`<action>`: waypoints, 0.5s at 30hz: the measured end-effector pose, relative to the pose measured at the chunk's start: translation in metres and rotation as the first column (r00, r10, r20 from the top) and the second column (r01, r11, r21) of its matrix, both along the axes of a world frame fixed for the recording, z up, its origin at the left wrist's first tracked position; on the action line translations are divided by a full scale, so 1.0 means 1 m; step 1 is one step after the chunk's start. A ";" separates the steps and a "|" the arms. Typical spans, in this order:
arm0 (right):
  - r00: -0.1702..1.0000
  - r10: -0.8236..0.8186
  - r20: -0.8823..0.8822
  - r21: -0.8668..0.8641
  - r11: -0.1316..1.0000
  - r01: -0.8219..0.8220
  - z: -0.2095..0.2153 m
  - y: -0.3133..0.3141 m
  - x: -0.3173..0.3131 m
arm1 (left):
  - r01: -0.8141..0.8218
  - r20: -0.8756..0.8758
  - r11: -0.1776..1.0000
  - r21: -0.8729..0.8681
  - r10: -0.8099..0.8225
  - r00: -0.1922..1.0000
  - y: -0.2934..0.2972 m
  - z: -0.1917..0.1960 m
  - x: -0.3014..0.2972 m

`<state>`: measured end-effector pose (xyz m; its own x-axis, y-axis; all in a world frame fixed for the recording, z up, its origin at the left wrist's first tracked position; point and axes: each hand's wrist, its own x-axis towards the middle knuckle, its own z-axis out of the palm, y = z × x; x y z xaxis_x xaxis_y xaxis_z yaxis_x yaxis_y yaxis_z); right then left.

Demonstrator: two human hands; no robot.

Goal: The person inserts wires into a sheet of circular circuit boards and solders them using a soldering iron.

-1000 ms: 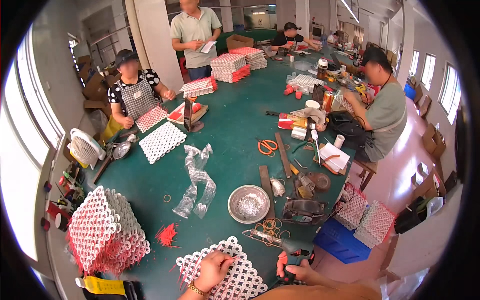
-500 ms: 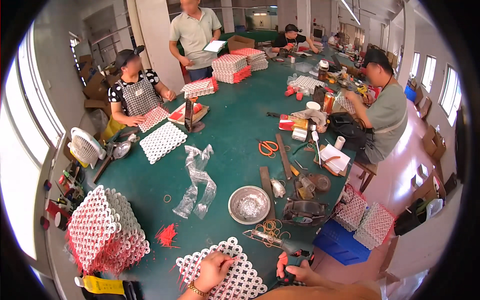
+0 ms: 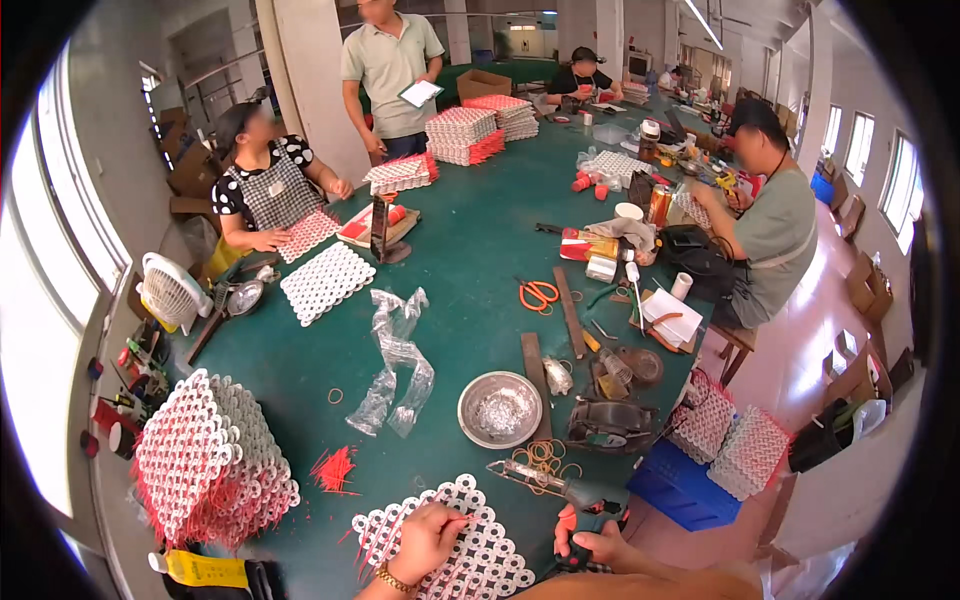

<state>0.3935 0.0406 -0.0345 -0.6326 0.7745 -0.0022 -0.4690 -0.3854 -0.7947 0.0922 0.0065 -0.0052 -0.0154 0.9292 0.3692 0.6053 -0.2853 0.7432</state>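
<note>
In front of me lies a panel of white rings with dark centres [image 3: 490, 550], laid out in a grid, with thin red wires along its left side. Over its upper part, my left hand [image 3: 428, 535] is closed in a pinch on a thin red wire [image 3: 466, 521]. My right hand [image 3: 590, 545] grips a pistol-shaped soldering gun [image 3: 582, 495], dark green with red on the handle. Its thin metal nose points left, above and apart from the panel. Loose red wires [image 3: 333, 470] lie in a pile beyond the panel's left corner.
A metal bowl [image 3: 470, 432] with silvery scraps sits ahead, beside rubber bands [image 3: 540, 462]. Stacked ring panels [image 3: 205, 450] stand at left, near a yellow bottle [image 3: 205, 570]. Crumpled clear plastic [image 3: 392, 360] lies mid-table. Tools crowd the right edge; co-workers are around the table.
My hands, the panel and the soldering gun look unchanged. The seated person at left has turned their head, and the standing person's clipboard and arm have shifted.
</note>
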 end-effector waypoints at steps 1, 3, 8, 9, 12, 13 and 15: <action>1.000 0.000 0.001 0.000 1.000 0.000 0.000 0.001 0.000 | -0.015 0.014 1.000 -0.007 0.015 1.000 0.000 -0.001 0.000; 0.999 0.017 -0.029 0.024 1.000 -0.016 -0.001 0.002 -0.001 | -0.022 0.009 1.000 -0.022 0.022 1.000 -0.001 0.002 0.000; 1.000 -0.005 -0.009 -0.004 1.000 0.005 0.004 -0.001 -0.001 | -0.016 0.015 1.000 -0.022 0.017 1.000 -0.001 0.005 0.001; 1.000 -0.014 0.004 -0.021 1.000 0.014 0.007 -0.001 -0.001 | -0.015 0.022 1.000 -0.010 0.015 1.000 0.000 0.002 0.000; 1.000 -0.013 0.010 -0.033 0.999 0.014 0.012 -0.001 -0.002 | -0.017 0.045 1.000 0.003 0.017 0.999 -0.001 -0.001 -0.001; 1.000 -0.014 0.010 -0.034 0.999 0.014 0.009 -0.001 -0.001 | -0.019 0.059 1.000 0.007 0.019 0.998 -0.001 0.000 0.000; 1.000 0.016 -0.015 -0.006 1.000 -0.016 0.002 0.000 0.001 | -0.025 0.049 0.999 -0.038 0.027 0.998 -0.003 0.001 0.001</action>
<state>0.3950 0.0407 -0.0324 -0.6452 0.7640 0.0026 -0.4740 -0.3976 -0.7856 0.0927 0.0040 -0.0040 -0.0568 0.9414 0.3324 0.5745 -0.2415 0.7821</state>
